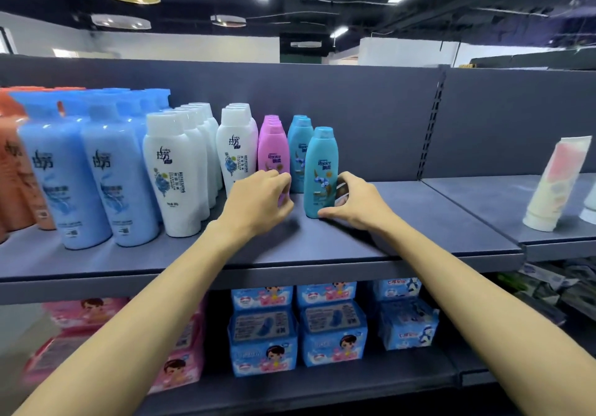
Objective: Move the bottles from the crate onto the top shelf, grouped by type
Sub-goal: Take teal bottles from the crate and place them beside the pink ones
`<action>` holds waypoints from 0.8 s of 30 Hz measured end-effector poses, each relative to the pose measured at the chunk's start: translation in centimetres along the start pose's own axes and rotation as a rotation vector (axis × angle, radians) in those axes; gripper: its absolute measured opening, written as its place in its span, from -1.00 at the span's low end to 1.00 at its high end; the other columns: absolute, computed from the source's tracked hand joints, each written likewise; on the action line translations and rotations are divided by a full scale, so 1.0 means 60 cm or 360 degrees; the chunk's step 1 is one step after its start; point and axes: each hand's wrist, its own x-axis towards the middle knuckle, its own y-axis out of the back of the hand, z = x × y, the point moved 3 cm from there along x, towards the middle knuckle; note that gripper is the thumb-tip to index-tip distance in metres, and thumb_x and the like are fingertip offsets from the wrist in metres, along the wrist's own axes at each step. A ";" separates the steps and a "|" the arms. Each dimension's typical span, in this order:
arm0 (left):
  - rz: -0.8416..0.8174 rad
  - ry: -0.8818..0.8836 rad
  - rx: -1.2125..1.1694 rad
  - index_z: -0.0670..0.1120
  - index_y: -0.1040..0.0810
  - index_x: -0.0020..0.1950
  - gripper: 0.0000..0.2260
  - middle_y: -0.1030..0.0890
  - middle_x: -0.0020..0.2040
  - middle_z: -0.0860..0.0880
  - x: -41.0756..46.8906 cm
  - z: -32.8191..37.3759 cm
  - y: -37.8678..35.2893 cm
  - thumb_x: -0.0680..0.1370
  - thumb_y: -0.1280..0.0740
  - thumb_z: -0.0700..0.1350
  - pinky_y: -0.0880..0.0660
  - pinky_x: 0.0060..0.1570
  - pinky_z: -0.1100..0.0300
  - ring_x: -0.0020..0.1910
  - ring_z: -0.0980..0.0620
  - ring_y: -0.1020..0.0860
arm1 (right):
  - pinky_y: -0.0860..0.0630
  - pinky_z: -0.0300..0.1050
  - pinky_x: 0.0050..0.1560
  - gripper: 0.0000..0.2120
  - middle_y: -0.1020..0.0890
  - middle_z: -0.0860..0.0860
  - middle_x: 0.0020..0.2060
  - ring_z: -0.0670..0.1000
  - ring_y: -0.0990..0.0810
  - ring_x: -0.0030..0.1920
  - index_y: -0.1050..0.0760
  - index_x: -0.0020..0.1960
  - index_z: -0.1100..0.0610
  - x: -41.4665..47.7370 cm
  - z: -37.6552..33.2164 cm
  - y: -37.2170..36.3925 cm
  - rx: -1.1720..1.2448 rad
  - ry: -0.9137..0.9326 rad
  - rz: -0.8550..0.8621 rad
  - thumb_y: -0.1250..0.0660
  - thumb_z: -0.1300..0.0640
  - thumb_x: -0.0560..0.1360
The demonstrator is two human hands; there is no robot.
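On the top shelf (403, 238) bottles stand in rows by type: orange (13, 170), large blue (74, 170), white (179, 170), pink (272, 148) and teal. My left hand (258, 201) curls over the lower part of the front pink bottle, with pink showing between its fingers. The front teal bottle (321, 164) stands upright on the shelf, ahead of a second teal bottle (298, 145). Around its lower right side lies my right hand (351, 201), fingers behind the bottle and thumb at its base. The crate is out of sight.
A grey back panel (354, 109) closes the shelf behind the bottles. To the right, a neighbouring shelf holds a leaning white and pink tube (554, 183). Below, the lower shelf carries pink packs (174, 367) and blue packs (329, 328).
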 end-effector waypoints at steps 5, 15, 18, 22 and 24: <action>0.0100 0.0073 0.0125 -0.09 -0.45 -0.11 -0.89 -0.52 -0.15 -0.03 0.009 -0.001 -0.019 0.49 -0.28 -0.06 -0.45 -0.29 0.05 -0.11 -0.06 -0.47 | -0.43 -0.43 -0.28 -0.46 -0.65 -0.09 -0.06 -0.17 -0.63 -0.17 -0.48 0.15 0.05 0.035 -0.001 -0.017 0.0011 -0.0025 0.0038 -0.62 0.04 0.25; 0.0447 0.0087 0.0148 -0.13 -0.51 -0.13 -0.88 -0.53 -0.17 -0.07 0.009 -0.018 -0.025 0.41 -0.22 -0.14 -0.45 -0.21 0.02 -0.16 -0.11 -0.46 | -0.56 -0.11 -0.10 -0.48 -0.63 -0.01 -0.02 0.00 -0.61 -0.06 -0.42 0.08 0.12 0.091 -0.004 -0.056 0.0052 -0.0123 0.0161 -0.60 0.08 0.24; 0.0411 0.0108 0.0128 -0.14 -0.51 -0.11 -0.86 -0.53 -0.17 -0.07 0.009 -0.020 -0.027 0.41 -0.21 -0.13 -0.46 -0.18 0.01 -0.14 -0.12 -0.46 | -0.49 -0.17 -0.17 -0.48 -0.62 -0.01 -0.03 -0.01 -0.60 -0.09 -0.41 0.08 0.12 0.098 -0.005 -0.061 0.0070 -0.0152 0.0177 -0.60 0.09 0.24; 0.0356 0.0115 0.0083 -0.14 -0.48 -0.13 -0.87 -0.52 -0.17 -0.08 0.010 -0.014 -0.025 0.41 -0.20 -0.12 -0.44 -0.19 0.01 -0.15 -0.12 -0.44 | -0.56 -0.06 -0.05 -0.48 -0.62 0.03 0.01 0.05 -0.60 -0.03 -0.41 0.11 0.14 0.099 -0.009 -0.064 0.0051 -0.0187 0.0181 -0.59 0.10 0.28; 0.0348 0.0104 0.0074 -0.15 -0.48 -0.15 -0.90 -0.51 -0.19 -0.09 0.008 -0.010 -0.022 0.40 -0.25 -0.15 -0.43 -0.20 0.00 -0.18 -0.14 -0.44 | -0.56 -0.05 -0.05 -0.49 -0.61 0.04 0.01 0.05 -0.59 -0.03 -0.40 0.12 0.16 0.100 -0.014 -0.064 0.0041 -0.0199 0.0178 -0.59 0.11 0.29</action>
